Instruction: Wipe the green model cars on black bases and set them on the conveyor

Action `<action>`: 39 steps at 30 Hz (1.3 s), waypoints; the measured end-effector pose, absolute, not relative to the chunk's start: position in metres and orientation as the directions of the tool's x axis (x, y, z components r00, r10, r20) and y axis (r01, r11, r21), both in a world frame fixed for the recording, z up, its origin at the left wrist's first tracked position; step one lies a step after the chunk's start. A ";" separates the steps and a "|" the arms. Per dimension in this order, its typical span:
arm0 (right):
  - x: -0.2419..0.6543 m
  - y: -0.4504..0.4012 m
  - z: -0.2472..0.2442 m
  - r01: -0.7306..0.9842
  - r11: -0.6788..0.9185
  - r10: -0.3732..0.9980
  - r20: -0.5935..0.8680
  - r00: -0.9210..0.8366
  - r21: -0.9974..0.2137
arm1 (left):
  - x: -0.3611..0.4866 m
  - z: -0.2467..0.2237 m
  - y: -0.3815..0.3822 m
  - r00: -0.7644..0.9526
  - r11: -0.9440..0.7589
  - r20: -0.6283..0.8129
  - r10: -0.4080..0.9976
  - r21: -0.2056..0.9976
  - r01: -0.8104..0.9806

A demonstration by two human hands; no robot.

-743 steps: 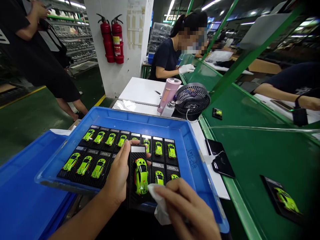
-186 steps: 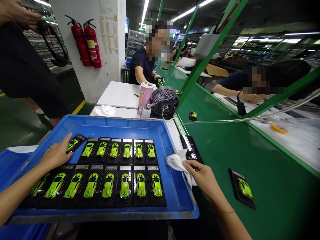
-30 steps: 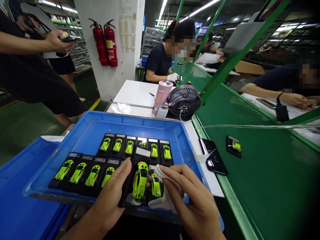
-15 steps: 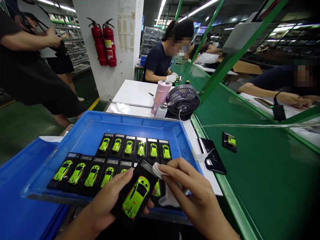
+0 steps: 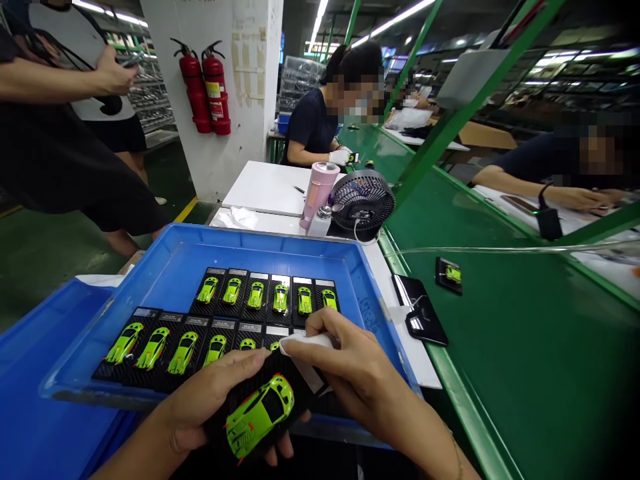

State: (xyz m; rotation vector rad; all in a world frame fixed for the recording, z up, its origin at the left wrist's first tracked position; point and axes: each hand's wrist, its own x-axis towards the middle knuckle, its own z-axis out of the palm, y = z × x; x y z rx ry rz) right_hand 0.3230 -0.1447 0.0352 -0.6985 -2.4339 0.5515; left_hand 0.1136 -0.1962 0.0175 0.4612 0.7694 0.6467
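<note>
- The green model car point(image 5: 263, 413) on its black base is just over the near edge of the blue tray point(image 5: 183, 257), between the two hands, tilted with its silver label toward the right hand.
- The left hand point(image 5: 223, 393), at the tray's near edge, grips the base, its thumb along the upper edge and fingertips showing beneath.
- The right hand point(image 5: 367, 370), over the tray's near right part, pinches a white cloth point(image 5: 310, 341) between thumb and forefinger, against the base's label end; whether its lower fingers touch the base I cannot tell.
- Inside the tray, just beyond the hands, more green cars on black bases stand in two rows; the hands partly hide the nearer row point(image 5: 156, 348), while the farther row point(image 5: 256, 295) shows six.
- Just right of the tray lies a glossy black object point(image 5: 423, 310).
- Farther right of the tray, a green belt point(image 5: 500, 373) carries another car on a base point(image 5: 449, 275).
- Beyond the tray's far right corner stand a black fan point(image 5: 367, 200) and a pink bottle point(image 5: 320, 193).
- Well beyond the tray, a gloved co-worker point(image 5: 310, 130) bends over the belt.
</note>
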 end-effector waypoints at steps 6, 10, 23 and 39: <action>0.350 -0.148 0.037 0.432 0.739 0.642 0.348 -0.683 -0.517 | 0.110 0.017 -0.191 0.392 0.608 -0.465 0.794 0.614 -0.503; 0.351 -0.156 0.024 0.393 0.672 0.735 0.497 -0.462 -0.628 | 0.115 0.015 -0.187 0.294 0.546 -0.478 0.827 0.561 -0.622; 0.303 -0.174 0.015 0.243 0.629 0.770 0.547 -0.328 -0.738 | 0.138 0.013 -0.178 0.157 0.405 -0.608 0.778 0.295 -0.865; 0.296 -0.173 0.011 0.372 0.701 0.710 0.548 -0.441 -0.609 | 0.139 0.009 -0.181 0.135 0.390 -0.633 0.762 0.282 -0.877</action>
